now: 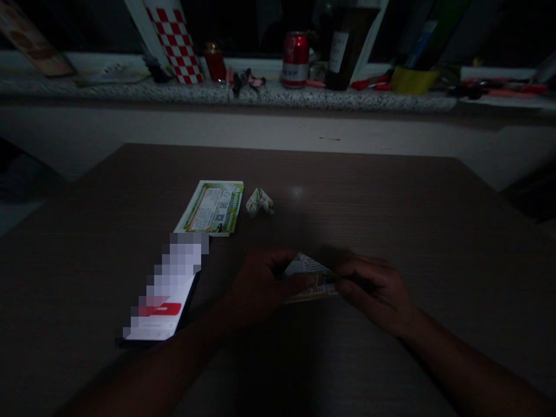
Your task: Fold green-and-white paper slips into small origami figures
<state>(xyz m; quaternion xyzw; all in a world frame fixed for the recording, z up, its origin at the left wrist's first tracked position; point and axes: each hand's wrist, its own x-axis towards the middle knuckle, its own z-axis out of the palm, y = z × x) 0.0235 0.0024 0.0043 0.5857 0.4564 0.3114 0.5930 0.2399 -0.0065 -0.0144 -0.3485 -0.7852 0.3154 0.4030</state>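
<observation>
Left hand (269, 281), pinching sheet (304, 264), lower centre of frame, presumably to steady it; right hand (377, 289), apparently gripping its right end, shadow deep there; folded piece (260, 201), centre, set clear of both hands; phone (185, 289), lower left, face up for viewing; stack (212, 208), above phone, within reach.

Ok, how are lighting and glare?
Head view: dim overall, bare left hand and right hand dark; head view: fine text on the printed white paper unreadable; head view: faint glare spot on the brown wooden table; head view: rectangular white phone screen bright, partly pixelated.
</observation>
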